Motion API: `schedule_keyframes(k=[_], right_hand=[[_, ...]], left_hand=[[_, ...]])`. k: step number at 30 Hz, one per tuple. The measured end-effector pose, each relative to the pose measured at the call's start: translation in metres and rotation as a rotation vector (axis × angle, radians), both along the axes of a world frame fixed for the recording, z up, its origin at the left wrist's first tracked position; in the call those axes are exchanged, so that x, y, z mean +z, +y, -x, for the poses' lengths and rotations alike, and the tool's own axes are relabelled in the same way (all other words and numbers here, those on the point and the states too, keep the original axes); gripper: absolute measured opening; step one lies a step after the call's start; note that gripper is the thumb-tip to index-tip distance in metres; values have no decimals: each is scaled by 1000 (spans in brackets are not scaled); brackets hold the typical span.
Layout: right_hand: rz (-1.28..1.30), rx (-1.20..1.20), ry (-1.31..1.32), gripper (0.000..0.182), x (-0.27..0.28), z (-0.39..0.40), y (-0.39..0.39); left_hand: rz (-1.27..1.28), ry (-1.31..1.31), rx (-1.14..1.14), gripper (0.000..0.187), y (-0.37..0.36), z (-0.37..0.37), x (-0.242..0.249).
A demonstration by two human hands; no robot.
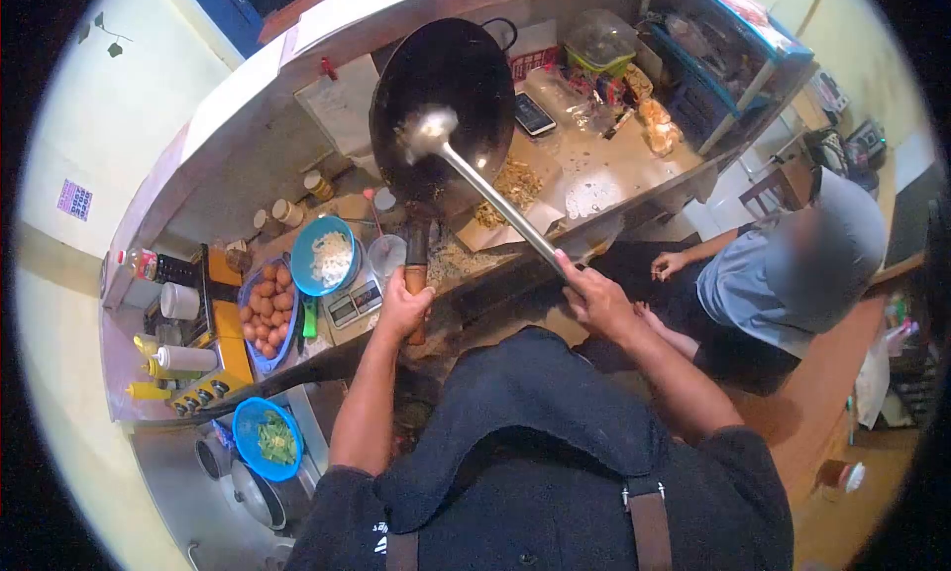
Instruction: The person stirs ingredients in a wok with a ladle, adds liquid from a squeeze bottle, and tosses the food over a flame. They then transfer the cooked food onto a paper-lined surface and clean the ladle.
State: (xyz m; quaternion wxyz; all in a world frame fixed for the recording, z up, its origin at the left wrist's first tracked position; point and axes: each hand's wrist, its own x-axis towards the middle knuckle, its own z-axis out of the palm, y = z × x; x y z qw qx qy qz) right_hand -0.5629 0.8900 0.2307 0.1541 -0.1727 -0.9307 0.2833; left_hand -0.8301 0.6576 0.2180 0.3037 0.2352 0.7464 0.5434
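My left hand (404, 306) is wrapped round the wooden handle of a large black wok (466, 71). The wok is tilted above the counter, its open side towards me. In my right hand (597, 301) is the long metal shaft of a ladle (497, 201), whose bowl is inside the wok and slightly blurred. Some food shows beside the ladle's bowl, too blurred to name. Just right of the wok, a heap of brownish food (518, 183) lies on a sheet of brown paper (485, 236). A blue bowl of white pieces (325, 258) stands left of my left hand, by a kitchen scale (354, 302).
Eggs (267, 309) fill a basket on the left, near squeeze bottles (186, 359). A blue basin (261, 413) holds green leaves. A phone (534, 114) lies behind the paper. To the right sits another person (763, 274), close to the counter.
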Motion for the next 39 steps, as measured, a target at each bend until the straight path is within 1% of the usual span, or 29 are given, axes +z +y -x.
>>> schedule_keyframes(k=[1,2,4,5,6,9,10,13,14,17,18,21,22,25,26,27,29,32,35,37,38,39], right_hand=[[-23,0,-29,65,-8,-1,8],[-55,-19,-142,66,-12,-13,16],[-11,-26,-83,66,-12,-34,18],[14,-30,-60,66,-10,-39,16],[23,-30,29,66,-10,-39,9],[92,18,173,66,27,-8,-16],[91,79,88,68,19,-8,-16],[-67,68,-98,72,9,-35,-3],[-73,50,-143,74,5,-48,4],[-95,-9,-156,73,5,-66,8],[-49,-6,-69,71,3,-61,6],[-4,33,70,71,34,-25,-14],[-14,76,49,67,38,-18,-18],[-223,46,-158,63,10,-28,7],[-240,5,-208,59,8,-36,15],[-203,-23,-263,60,10,-46,22],[-176,-63,-229,63,15,-49,26],[30,-83,57,64,26,-17,8],[84,-23,383,65,45,40,-16],[34,-46,157,65,26,45,-13],[-2,-53,48,65,16,51,-8],[-7,-58,47,65,8,45,-4]], left_hand=[[-4,29,-1,38,1,1,3],[14,20,13,38,1,3,4],[57,-8,47,37,-5,5,2],[35,-5,52,37,-7,6,-1],[15,-1,56,36,-8,7,-4],[-33,7,42,35,-6,8,-8],[-50,13,29,35,-5,8,-5],[-48,17,6,34,0,10,9],[-67,-5,10,34,1,11,8],[-99,-51,29,33,-1,18,-1],[-99,-53,36,33,-2,21,-4],[-71,-13,29,32,3,23,1],[-57,8,26,31,4,22,3],[-38,57,-6,32,5,29,-1],[-42,45,4,32,6,28,3],[-45,36,13,32,6,25,8],[-40,13,21,32,4,24,9],[-32,-5,1,32,6,28,7],[-30,-14,-52,30,7,25,8],[-44,-26,-86,29,6,23,2],[-45,-54,-71,28,7,18,7],[-49,-81,-51,28,6,12,14]])
